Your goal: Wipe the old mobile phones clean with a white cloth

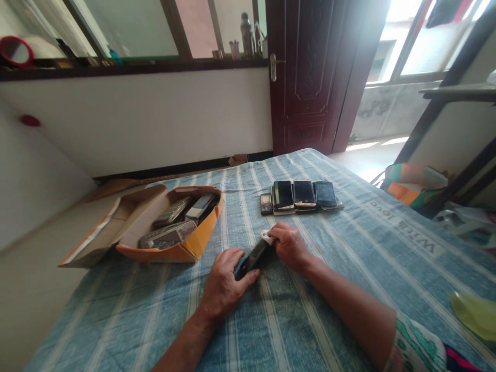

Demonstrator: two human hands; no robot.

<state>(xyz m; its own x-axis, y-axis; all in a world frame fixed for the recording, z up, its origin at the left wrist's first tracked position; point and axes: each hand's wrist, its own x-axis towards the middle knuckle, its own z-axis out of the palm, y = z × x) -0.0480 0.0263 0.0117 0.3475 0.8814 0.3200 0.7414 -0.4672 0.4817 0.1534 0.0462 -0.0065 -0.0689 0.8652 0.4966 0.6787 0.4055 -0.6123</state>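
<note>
My left hand (221, 283) grips the near end of a slim dark mobile phone (256, 254), thumb on one side and fingers on the other. The phone lies slantwise, close over the striped cloth. At its far end, my right hand (291, 247) pinches a small white thing (266, 237); whether this is a tissue or a fitting, I cannot make out. Beyond my hands a small keypad phone (266, 203) lies beside stacks of phones, topped by a black phone (283, 195), a phone with a pale frame (304, 193) and a bluish-dark phone (326, 194).
An orange cardboard box (207, 232) with its lid folded open stands on the left and holds several old phones. Blue striped cloth (248, 330) covers the bed-like surface. A yellow-green object (473, 312) lies at the right edge. Past the far edge is a dark red door (310, 77).
</note>
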